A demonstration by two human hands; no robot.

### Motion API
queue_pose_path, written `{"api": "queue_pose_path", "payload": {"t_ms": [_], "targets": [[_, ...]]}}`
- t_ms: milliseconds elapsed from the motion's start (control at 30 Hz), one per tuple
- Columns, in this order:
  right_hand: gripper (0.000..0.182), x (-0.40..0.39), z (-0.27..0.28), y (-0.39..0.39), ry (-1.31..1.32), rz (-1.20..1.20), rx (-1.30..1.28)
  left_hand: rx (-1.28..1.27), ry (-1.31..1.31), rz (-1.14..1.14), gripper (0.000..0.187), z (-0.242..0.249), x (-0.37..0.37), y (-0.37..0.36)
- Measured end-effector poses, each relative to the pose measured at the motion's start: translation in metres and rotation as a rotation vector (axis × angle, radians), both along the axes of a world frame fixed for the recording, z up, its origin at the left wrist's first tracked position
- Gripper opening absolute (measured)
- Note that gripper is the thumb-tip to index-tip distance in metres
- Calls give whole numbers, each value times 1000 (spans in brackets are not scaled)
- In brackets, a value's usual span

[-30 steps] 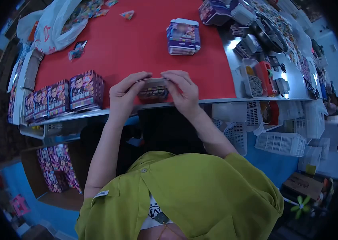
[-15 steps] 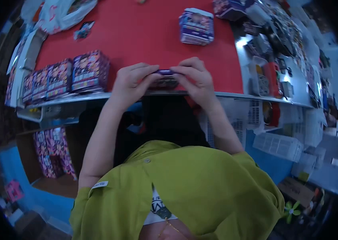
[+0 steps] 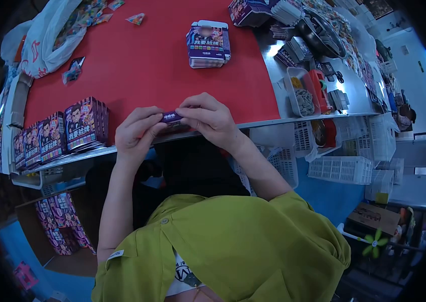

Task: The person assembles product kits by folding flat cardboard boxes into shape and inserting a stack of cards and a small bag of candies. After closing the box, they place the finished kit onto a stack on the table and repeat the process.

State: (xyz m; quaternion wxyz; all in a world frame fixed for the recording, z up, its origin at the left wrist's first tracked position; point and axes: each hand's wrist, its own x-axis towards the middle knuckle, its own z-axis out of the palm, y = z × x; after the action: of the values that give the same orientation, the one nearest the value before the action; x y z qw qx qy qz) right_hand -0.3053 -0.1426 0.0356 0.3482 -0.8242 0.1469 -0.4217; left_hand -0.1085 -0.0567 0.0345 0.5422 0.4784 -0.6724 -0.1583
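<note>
A small purple printed carton (image 3: 171, 117) is held at the front edge of the red-topped table (image 3: 137, 65). My left hand (image 3: 139, 128) pinches its left end between thumb and fingers. At the right end, the fingers of my right hand (image 3: 207, 120) are closed on it as well. The carton's narrow purple side with white lettering faces up; its lower part is in shadow. Left of my hands stands a row of purple printed cartons (image 3: 81, 125) along the table edge. Farther back lies a stack of flat purple cartons (image 3: 208, 48).
A white plastic bag (image 3: 47, 48) with colourful small packets lies at the back left. At right are a clear bin (image 3: 301, 95), a red tape dispenser (image 3: 320, 90) and a black pan (image 3: 324, 35). Below stand a cardboard box (image 3: 54, 226) and white baskets (image 3: 341, 169).
The whole view has shifted, so the table's things appear lower and farther left. Both hands stay on the carton, whose lettered side now shows more clearly.
</note>
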Motion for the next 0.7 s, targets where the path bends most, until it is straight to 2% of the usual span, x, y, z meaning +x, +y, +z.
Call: {"api": "queue_pose_path", "payload": {"t_ms": [33, 67, 100, 167, 233, 267, 300, 333, 400, 433, 500, 567, 633, 700], "targets": [[19, -2, 1, 0, 46, -22, -131, 0, 2, 2, 17, 0, 0, 0], [21, -4, 1, 0, 92, -43, -262, -109, -143, 16, 17, 2, 0, 0], [21, -4, 0, 0, 93, -39, -260, -216, -288, 31, 17, 4, 0, 0], [24, -4, -3, 2, 137, -104, -434, -218, -287, 47, 17, 6, -6, 0], [25, -3, -4, 1, 146, -123, -491, -224, -297, 67, 16, 6, -4, 2], [27, -2, -4, 0, 161, -147, -551, -152, -221, 54, 19, 2, -3, 2], [27, -1, -4, -2, 159, -146, -556, -79, -142, 36, 22, 0, -4, 3], [27, -2, -4, -3, 135, -130, -457, -84, -141, 35, 22, 0, -6, 3], [26, -2, 0, -6, 110, -103, -358, 61, 219, 279, 31, 2, -16, 5], [25, -3, 8, -7, 39, -224, -352, 60, 216, 300, 31, 2, -20, 5], [26, 0, 21, -8, -54, -357, -366, 403, 1033, 223, 42, 5, -21, 11], [30, 8, 22, -6, -124, -315, -397, 773, 1569, -259, 50, 23, -12, 20], [32, 19, 18, -1, -177, -214, -394, 784, 1801, -672, 52, 27, -7, 19], [30, 26, 18, 1, -83, 13, -439, 637, 1847, -592, 48, 35, 0, 22]]}}
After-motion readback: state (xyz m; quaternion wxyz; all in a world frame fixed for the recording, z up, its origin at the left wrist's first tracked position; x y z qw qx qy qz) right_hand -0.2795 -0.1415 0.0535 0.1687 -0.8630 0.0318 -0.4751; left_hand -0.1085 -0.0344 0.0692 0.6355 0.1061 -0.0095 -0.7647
